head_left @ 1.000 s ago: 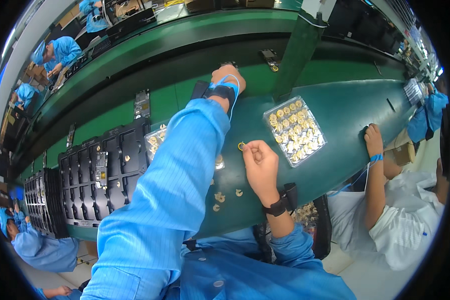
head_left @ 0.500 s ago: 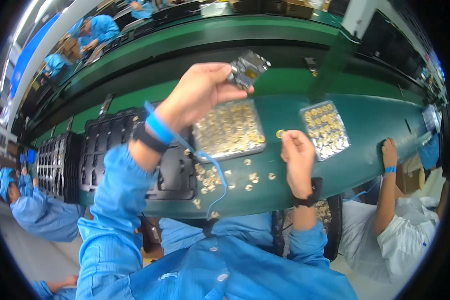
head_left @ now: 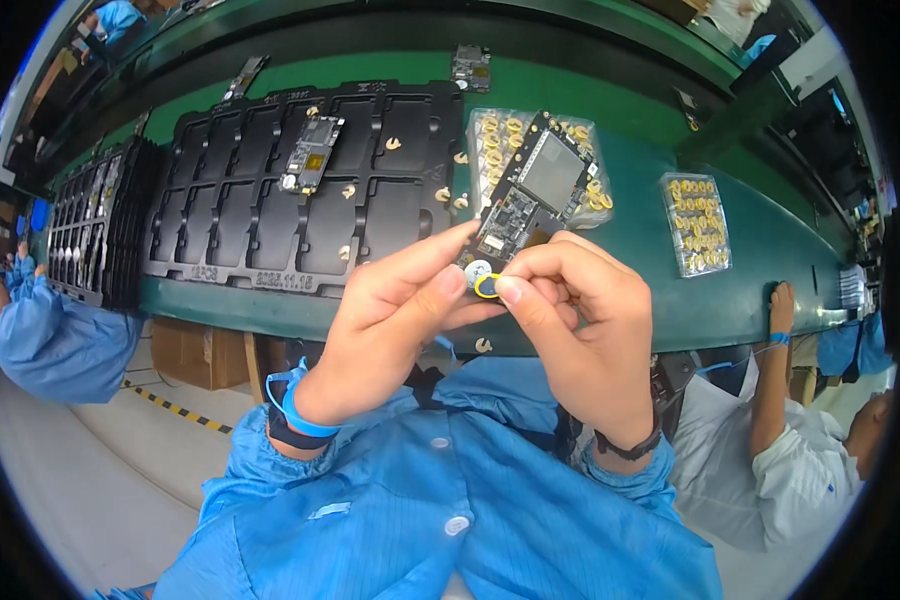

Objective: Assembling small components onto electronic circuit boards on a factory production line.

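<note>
My left hand [head_left: 402, 290] grips a dark circuit board [head_left: 548, 172] by its near end, tilted over the bench. The board has a large grey square part and small components. A round silver disc [head_left: 477, 271] shows at its near end, by my left thumb. Between thumb and fingers, my right hand [head_left: 595, 310] pinches a yellow-rimmed coin cell [head_left: 487, 287]. The cell is at the board's near end, just beside the silver disc; whether it touches the board I cannot tell. A blue wrist strap [head_left: 305, 418] circles my left wrist.
A black compartment tray [head_left: 195, 215] holds one circuit board [head_left: 312, 155] and loose cream pieces [head_left: 393, 144]. More trays [head_left: 120, 230] are stacked at left. Behind my board stands a clear tray of yellow-rimmed cells [head_left: 600, 190]; another such tray [head_left: 697, 225] lies right. Co-workers sit on both sides.
My left hand has lowered the board toward me. My right hand has moved left, bringing the coin cell to the board's near end. The view has shifted, showing more of the black tray.
</note>
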